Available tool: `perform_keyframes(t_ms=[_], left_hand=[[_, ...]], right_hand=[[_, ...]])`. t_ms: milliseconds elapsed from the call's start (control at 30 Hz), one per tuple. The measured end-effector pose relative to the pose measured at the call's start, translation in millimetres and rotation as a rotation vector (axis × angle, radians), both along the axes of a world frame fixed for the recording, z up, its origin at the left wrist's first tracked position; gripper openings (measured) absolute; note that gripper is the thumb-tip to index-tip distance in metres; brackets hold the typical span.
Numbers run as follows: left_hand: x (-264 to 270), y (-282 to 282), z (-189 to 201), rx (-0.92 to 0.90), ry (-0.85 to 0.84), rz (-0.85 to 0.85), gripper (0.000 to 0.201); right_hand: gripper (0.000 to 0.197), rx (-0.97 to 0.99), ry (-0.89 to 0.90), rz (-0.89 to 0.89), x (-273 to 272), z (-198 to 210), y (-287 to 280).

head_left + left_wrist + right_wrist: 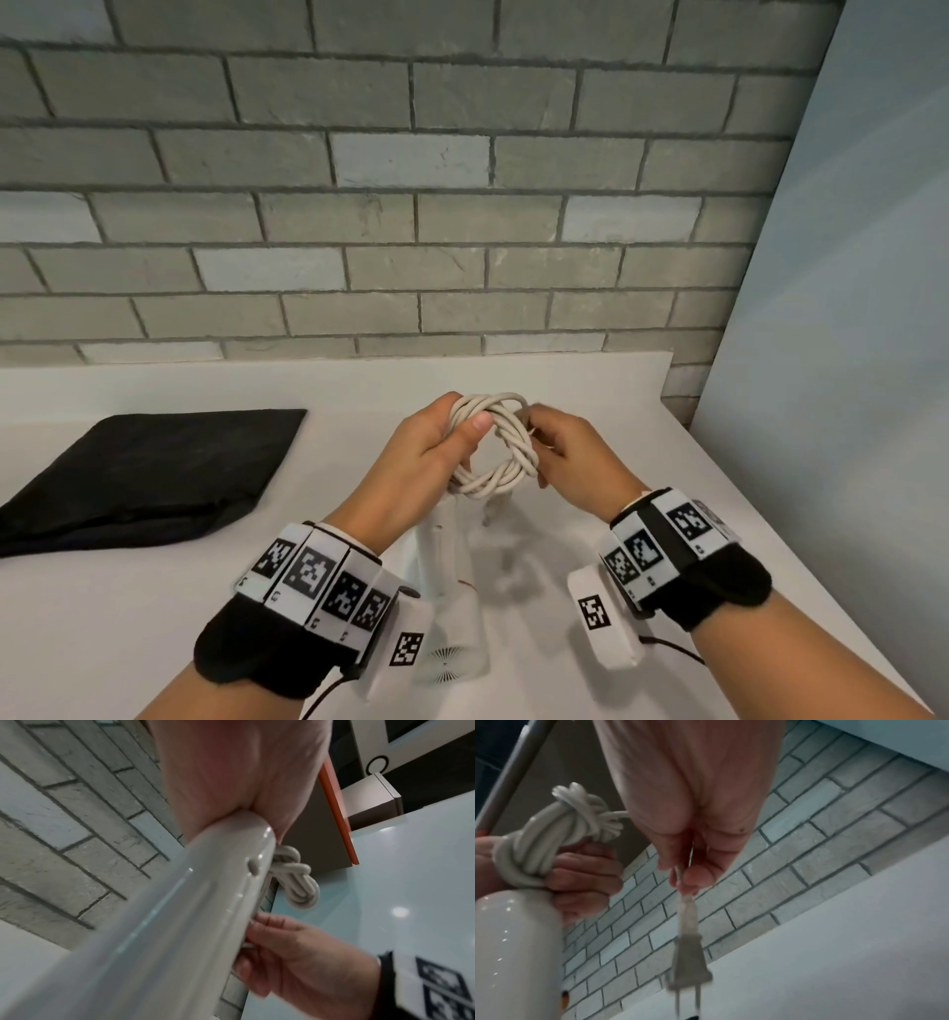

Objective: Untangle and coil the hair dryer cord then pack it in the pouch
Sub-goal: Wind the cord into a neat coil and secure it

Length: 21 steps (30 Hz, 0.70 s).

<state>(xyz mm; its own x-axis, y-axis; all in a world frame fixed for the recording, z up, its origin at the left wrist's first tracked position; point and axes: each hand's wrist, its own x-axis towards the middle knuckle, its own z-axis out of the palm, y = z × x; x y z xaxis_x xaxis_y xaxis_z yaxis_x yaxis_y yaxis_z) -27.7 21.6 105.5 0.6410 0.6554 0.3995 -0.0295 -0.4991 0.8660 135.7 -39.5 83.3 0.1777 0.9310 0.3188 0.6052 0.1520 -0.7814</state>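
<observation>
The cream cord (506, 452) is wound into a round coil held above the table. My left hand (436, 442) grips the coil's left side, thumb across the strands. My right hand (570, 452) pinches the cord's free end just above the plug (687, 963), which hangs down with two prongs. The white hair dryer (452, 591) hangs below the coil between my wrists; its glossy handle (180, 923) fills the left wrist view, with the coil (295, 880) beside it. In the right wrist view the coil (541, 843) sits in the left hand's fingers. The black pouch (149, 473) lies flat at the left.
The white table (590, 390) ends at a grey brick wall (385, 205) behind. A pale blue panel (847, 308) stands along the right side. The table's right edge runs diagonally past my right wrist.
</observation>
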Motion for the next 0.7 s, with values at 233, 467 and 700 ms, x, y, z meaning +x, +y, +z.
perform_keyframes(t_ms=[233,467,700], left_hand=[[0,3,-2,-0.044,-0.018,-0.004,0.027],[10,-5,2,-0.013,0.000,-0.071,0.027],[13,-1,0,-0.191,-0.059,-0.110,0.017]], right_hand=[[0.022,0.178,0.451,-0.093,3,5,-3],[0.029,0.278,0.907,-0.092,-11,21,5],[0.036,-0.073,1.090,0.183,-22,16,4]])
